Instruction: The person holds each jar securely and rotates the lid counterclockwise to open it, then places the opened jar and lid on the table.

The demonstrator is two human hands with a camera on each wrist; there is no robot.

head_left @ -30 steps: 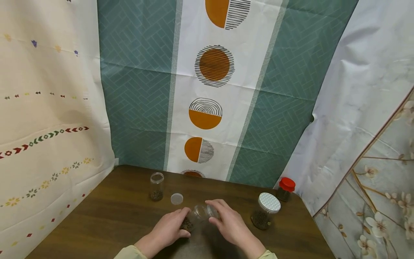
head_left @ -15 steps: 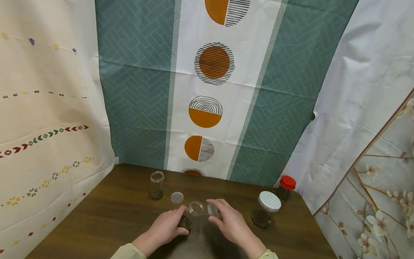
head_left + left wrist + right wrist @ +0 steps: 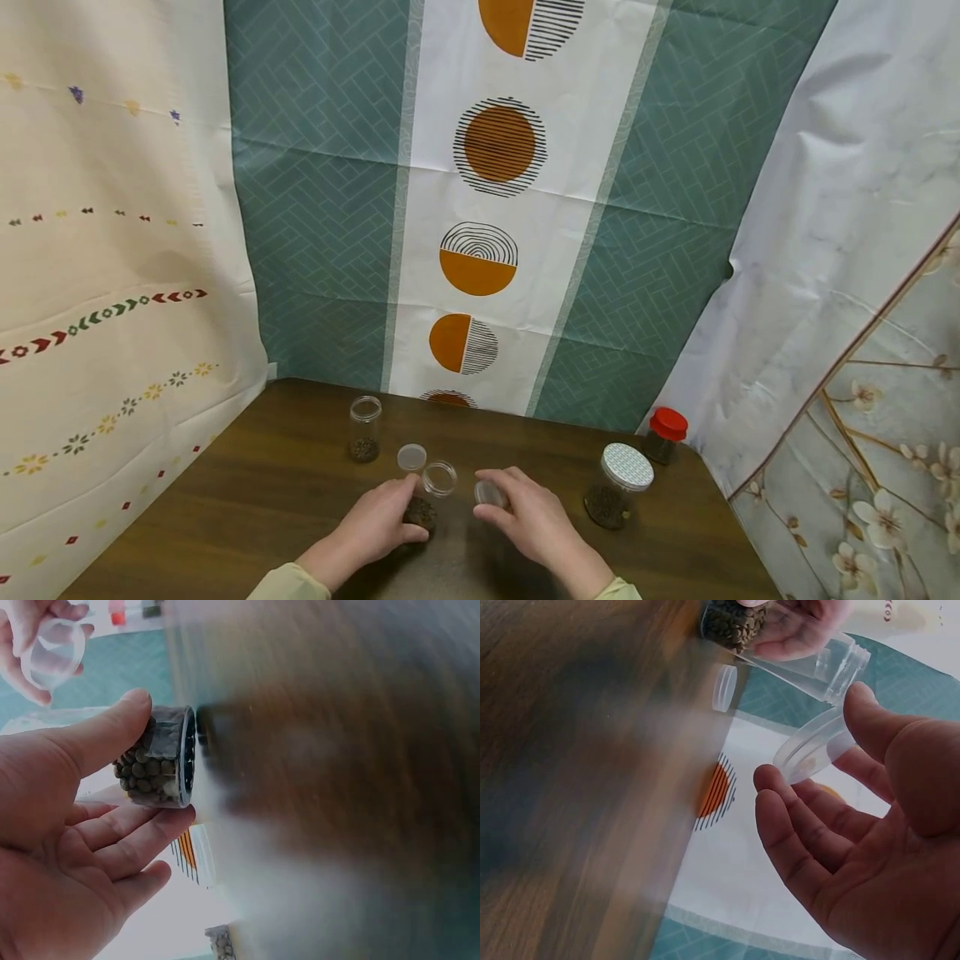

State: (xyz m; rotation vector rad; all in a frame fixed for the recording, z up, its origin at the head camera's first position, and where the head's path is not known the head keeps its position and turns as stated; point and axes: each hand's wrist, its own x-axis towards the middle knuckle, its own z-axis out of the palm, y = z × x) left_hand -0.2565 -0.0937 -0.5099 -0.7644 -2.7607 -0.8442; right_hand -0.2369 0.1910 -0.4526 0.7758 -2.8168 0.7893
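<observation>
My left hand grips a clear jar low on its body. Dark brown bean-like pieces fill its bottom part, and its mouth stands uncovered in the head view. A clear round lid is pinched between the thumb and fingers of my right hand. This lid is apart from the jar, to the right of its rim. In the head view the left fingers and thumb partly cover the jar's lower half.
Behind the left hand stands another uncapped clear jar with some brown pieces. A loose clear lid lies beside it on the wooden table. To the right are a jar with a patterned white lid and a red-lidded jar.
My left hand has moved left with the jar, widening the gap to the lid. The jar's rim leans less to the right. In my right hand, the lid's face has turned more toward the head camera.
</observation>
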